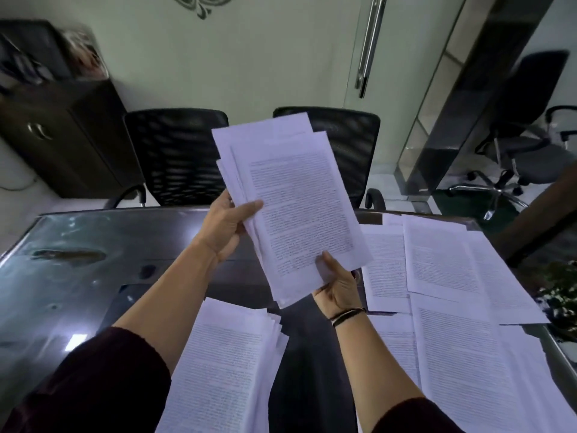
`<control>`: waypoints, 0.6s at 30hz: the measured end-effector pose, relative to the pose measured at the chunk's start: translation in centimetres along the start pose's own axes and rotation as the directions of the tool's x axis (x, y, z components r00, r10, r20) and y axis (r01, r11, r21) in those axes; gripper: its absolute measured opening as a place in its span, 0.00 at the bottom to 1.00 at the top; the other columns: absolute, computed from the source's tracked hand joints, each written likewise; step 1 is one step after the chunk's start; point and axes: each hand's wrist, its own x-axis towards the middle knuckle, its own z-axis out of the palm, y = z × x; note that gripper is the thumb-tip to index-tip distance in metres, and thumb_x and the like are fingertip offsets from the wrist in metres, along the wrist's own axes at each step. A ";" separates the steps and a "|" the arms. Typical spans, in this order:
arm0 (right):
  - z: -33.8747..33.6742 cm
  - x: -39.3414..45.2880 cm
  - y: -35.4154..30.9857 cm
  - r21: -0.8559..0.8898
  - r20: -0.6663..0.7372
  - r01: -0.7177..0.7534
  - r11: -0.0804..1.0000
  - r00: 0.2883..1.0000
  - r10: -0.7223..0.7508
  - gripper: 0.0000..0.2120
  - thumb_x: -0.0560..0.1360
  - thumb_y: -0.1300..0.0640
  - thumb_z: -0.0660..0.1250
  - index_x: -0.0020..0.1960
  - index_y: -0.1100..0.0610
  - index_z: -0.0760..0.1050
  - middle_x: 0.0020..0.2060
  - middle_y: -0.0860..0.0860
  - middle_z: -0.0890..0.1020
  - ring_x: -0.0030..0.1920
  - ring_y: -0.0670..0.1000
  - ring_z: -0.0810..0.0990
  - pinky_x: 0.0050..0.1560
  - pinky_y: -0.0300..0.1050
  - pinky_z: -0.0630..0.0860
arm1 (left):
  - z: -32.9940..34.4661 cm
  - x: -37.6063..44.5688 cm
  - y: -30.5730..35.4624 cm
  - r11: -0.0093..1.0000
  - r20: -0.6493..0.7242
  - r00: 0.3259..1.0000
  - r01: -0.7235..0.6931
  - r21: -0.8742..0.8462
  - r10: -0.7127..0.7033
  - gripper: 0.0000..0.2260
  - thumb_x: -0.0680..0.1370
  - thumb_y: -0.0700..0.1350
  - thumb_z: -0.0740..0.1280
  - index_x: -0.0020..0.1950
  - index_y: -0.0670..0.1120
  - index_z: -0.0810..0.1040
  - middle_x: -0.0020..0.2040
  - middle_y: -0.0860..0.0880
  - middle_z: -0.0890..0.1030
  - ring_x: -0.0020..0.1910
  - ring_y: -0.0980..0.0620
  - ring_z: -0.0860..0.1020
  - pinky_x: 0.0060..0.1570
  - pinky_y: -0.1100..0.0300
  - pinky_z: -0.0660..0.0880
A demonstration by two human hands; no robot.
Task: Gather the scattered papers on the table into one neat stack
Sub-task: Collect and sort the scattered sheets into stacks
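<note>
glass-topped table (78, 276), left part bare. near edge: a fanned stack of printed pages (224, 364), edges stepped. above it, left hand (223, 228) pinching a raised sheaf of pages (296, 207) at its left edge, thumb on the front. right hand (338, 284) pinching the sheaf's bottom corner. sheaf uneven, top sheets splayed. right side: loose printed sheets (449, 270) overlapping flat on the table. risk: with corners misaligned and only edge grips, inner sheets could slip out and scatter if squared carelessly.
</note>
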 end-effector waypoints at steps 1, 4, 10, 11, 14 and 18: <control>0.5 -0.3 -0.1 0.010 -0.001 0.002 1.000 1.000 -0.002 0.17 0.78 0.67 0.64 0.55 0.50 0.86 0.61 0.55 0.83 0.67 0.61 0.77 0.75 0.71 0.61 | -0.1 -0.2 0.6 1.000 -0.016 1.000 -0.016 0.004 0.016 0.24 0.70 0.35 0.75 0.66 0.44 0.78 0.64 0.41 0.84 0.63 0.39 0.82 0.64 0.45 0.80; 1.5 -0.9 -0.4 -0.027 0.008 0.032 0.999 0.999 -0.032 0.18 0.75 0.69 0.67 0.54 0.50 0.86 0.59 0.55 0.84 0.63 0.60 0.79 0.70 0.70 0.69 | 0.6 -1.3 1.5 0.999 -0.011 1.000 0.008 0.040 -0.007 0.26 0.69 0.32 0.76 0.66 0.43 0.77 0.60 0.43 0.86 0.59 0.42 0.84 0.58 0.48 0.83; 2.2 -3.0 -2.1 -0.199 -0.003 0.010 0.980 1.000 -0.011 0.16 0.77 0.67 0.68 0.58 0.51 0.84 0.59 0.54 0.84 0.60 0.56 0.83 0.62 0.60 0.79 | 1.7 -4.4 1.1 0.994 -0.011 0.999 0.032 0.102 -0.031 0.18 0.79 0.28 0.68 0.67 0.39 0.79 0.62 0.43 0.86 0.62 0.42 0.84 0.62 0.46 0.80; 1.8 -3.2 -2.9 -0.258 -0.038 0.038 0.965 0.998 -0.050 0.17 0.76 0.65 0.71 0.62 0.53 0.81 0.61 0.56 0.83 0.60 0.57 0.83 0.59 0.60 0.80 | 1.4 -4.9 0.9 0.995 -0.034 0.999 0.041 0.088 -0.038 0.17 0.79 0.28 0.68 0.66 0.40 0.80 0.62 0.42 0.85 0.61 0.41 0.84 0.62 0.44 0.80; 0.3 -4.1 -5.8 -0.476 -0.210 0.046 0.878 0.964 -0.164 0.34 0.65 0.51 0.84 0.66 0.55 0.74 0.59 0.57 0.82 0.55 0.55 0.84 0.47 0.50 0.83 | 0.1 -7.1 0.3 0.995 -0.085 0.993 0.088 0.050 -0.084 0.16 0.78 0.28 0.69 0.65 0.40 0.80 0.60 0.42 0.86 0.58 0.42 0.85 0.59 0.44 0.82; 0.1 -5.7 -7.5 -0.820 -0.095 -0.032 0.571 0.992 -0.081 0.20 0.71 0.55 0.78 0.59 0.59 0.79 0.51 0.56 0.86 0.49 0.53 0.85 0.45 0.43 0.81 | -1.3 -10.3 -0.8 0.983 -0.074 0.984 0.168 0.072 -0.163 0.15 0.79 0.32 0.70 0.64 0.43 0.81 0.58 0.44 0.87 0.55 0.42 0.86 0.45 0.46 0.85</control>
